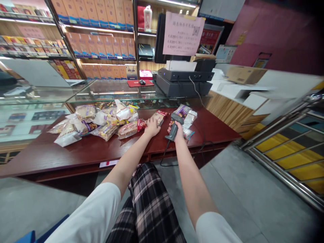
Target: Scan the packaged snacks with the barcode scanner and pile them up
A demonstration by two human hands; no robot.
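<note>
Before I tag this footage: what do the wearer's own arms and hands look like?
White short sleeves, left sleeve and right sleeve, plain where visible. Forearms bare. Left hand and right hand ungloved; no watch or bracelet visible. Rings: too small to tell.

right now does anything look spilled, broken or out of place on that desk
Nothing looks spilled or broken. The packets on the left of the desk lie in a loose heap, untidy rather than odd. The cable from the scanner droops past the front edge and might snag.
</note>
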